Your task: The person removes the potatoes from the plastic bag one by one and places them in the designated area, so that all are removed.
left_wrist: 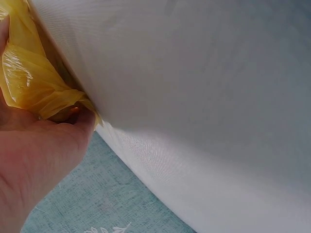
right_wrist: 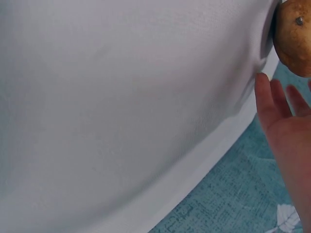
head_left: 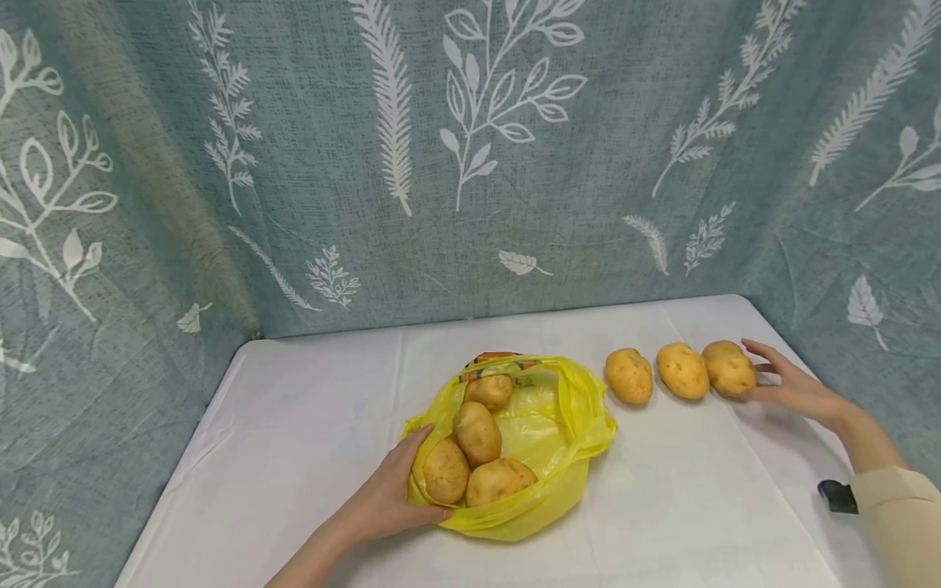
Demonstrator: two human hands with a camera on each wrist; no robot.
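A yellow plastic bag [head_left: 581, 400] lies spread wide at its mouth on the white-covered table, with several potatoes [head_left: 478, 433] inside on its left part. My left hand [head_left: 397, 490] holds the bag's left rim; in the left wrist view, the thumb and fingers of the left hand [left_wrist: 43, 150] grip the crumpled plastic [left_wrist: 34, 77]. Three potatoes stand in a row right of the bag: a left one [head_left: 628, 376], a middle one [head_left: 683, 371] and a right one [head_left: 729, 369]. Beside the right potato is my right hand [head_left: 797, 392], its fingers spread and extended around its right side.
The white table cover [head_left: 309, 425] meets a blue-green leaf-patterned curtain [head_left: 309, 180] at the back and both sides. A small black object [head_left: 838, 496] shows by the right sleeve [head_left: 897, 514]. An orange printed patch [head_left: 500, 357] peeks over the bag's back rim.
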